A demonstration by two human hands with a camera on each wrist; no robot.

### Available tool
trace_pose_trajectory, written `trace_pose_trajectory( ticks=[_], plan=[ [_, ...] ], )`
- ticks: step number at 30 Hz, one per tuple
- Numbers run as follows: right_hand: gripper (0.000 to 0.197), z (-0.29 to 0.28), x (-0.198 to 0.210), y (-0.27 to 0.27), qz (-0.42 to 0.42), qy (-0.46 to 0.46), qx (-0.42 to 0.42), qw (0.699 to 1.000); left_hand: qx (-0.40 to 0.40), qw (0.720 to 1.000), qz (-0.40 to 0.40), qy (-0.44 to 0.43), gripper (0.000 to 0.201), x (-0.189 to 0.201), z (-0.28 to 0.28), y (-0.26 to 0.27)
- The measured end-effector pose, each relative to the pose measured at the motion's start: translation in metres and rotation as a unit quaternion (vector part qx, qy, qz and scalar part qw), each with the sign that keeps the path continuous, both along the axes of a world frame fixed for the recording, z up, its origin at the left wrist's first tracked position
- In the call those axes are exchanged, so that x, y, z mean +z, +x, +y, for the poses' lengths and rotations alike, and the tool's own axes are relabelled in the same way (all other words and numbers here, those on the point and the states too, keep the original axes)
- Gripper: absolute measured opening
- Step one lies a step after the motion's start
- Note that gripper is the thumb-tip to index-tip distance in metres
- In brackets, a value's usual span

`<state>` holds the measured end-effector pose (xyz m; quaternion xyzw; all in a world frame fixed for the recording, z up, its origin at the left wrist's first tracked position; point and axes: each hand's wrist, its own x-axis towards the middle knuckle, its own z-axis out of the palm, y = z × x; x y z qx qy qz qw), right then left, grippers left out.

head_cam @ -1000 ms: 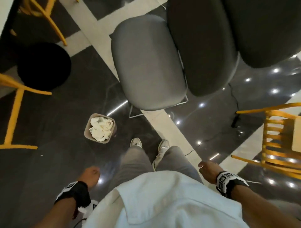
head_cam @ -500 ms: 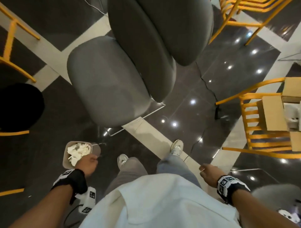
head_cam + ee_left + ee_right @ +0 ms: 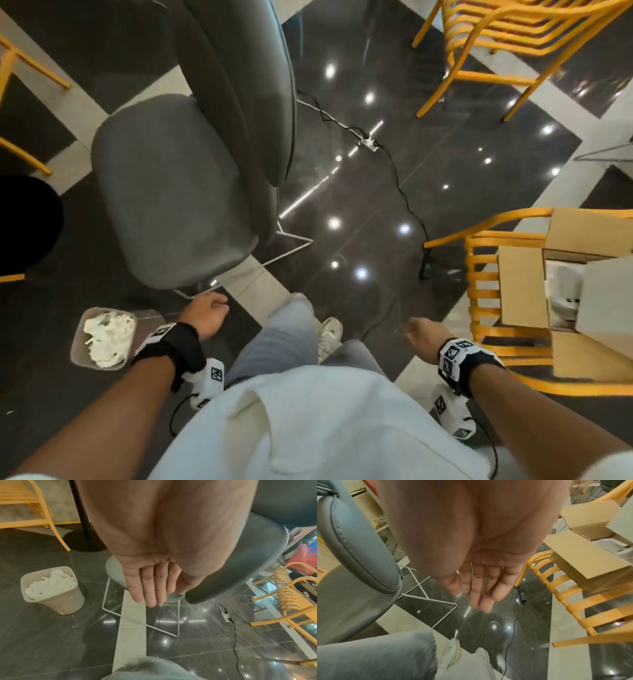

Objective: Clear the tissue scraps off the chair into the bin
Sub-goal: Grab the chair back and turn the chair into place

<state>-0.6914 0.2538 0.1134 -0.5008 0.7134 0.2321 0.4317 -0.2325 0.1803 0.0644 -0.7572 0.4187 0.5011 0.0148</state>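
The grey padded chair (image 3: pixel 171 192) stands ahead on the left, and its seat shows no scraps. A small beige bin (image 3: pixel 79 349) sits on the dark floor at the lower left, heaped with white tissue scraps (image 3: pixel 108 337). The bin (image 3: pixel 68 601) and its tissue (image 3: pixel 49 584) also show left in the left wrist view. My left hand (image 3: pixel 205 315) hangs between the bin and the chair's front edge, holding nothing, with its fingers (image 3: pixel 147 588) straight. My right hand (image 3: pixel 423 334) hangs at my right side, its fingers (image 3: pixel 481 595) relaxed and holding nothing.
Yellow slatted chairs stand at the right (image 3: pixel 486 298) and far right (image 3: pixel 513 37); the nearer one carries open cardboard boxes (image 3: pixel 565 274). A black cable and power strip (image 3: pixel 370 142) lie on the glossy floor. A black round base (image 3: pixel 24 222) sits far left. My legs (image 3: pixel 287 339) are below.
My view has turned to the right, so the chair and bin slid left. My left hand swung forward past the bin toward the chair's front edge. The right hand stayed at my side.
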Motion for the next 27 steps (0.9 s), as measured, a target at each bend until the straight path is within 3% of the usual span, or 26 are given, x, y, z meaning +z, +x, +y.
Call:
trace_pose_trajectory(
  ticks=[3,6,8,10,12,16,18,20,24,27],
  plan=[
    [0.032,-0.028,-0.004,-0.016,0.001,0.012,0.013,1.0,0.008,1.0,-0.005,0.018,0.024,-0.003,-0.017,-0.027],
    [0.032,-0.066,-0.005,-0.027,-0.01,0.019,0.032,0.999,0.02,0.999,-0.004,0.031,0.009,-0.017,-0.036,-0.041],
    [0.031,-0.097,0.001,-0.035,-0.01,0.01,0.06,0.998,0.033,0.999,-0.012,0.041,0.011,-0.043,-0.052,-0.043],
    [0.028,-0.137,0.009,-0.045,-0.017,0.011,0.095,0.995,0.025,0.999,-0.021,0.039,0.018,-0.045,-0.073,-0.059],
    [0.017,-0.185,0.016,-0.05,-0.022,0.009,0.128,0.992,0.053,0.998,-0.019,0.022,0.018,-0.008,-0.101,-0.084],
    [0.022,-0.274,0.027,-0.049,-0.02,-0.02,0.206,0.978,0.145,0.988,-0.034,-0.044,0.015,0.05,-0.144,-0.113],
    [0.022,-0.315,0.031,-0.04,-0.036,-0.027,0.25,0.967,0.201,0.976,-0.003,-0.084,0.013,0.076,-0.16,-0.118],
    [0.02,-0.356,0.03,-0.026,-0.059,-0.032,0.291,0.954,0.289,0.946,0.039,-0.142,0.014,0.104,-0.171,-0.12],
    [0.027,-0.425,0.04,0.006,-0.115,-0.075,0.383,0.913,0.378,0.889,0.04,-0.255,0.019,0.172,-0.199,-0.136],
    [0.02,-0.473,0.053,0.019,-0.17,-0.099,0.459,0.866,0.461,0.837,0.032,-0.294,0.029,0.231,-0.217,-0.176]
  ],
)
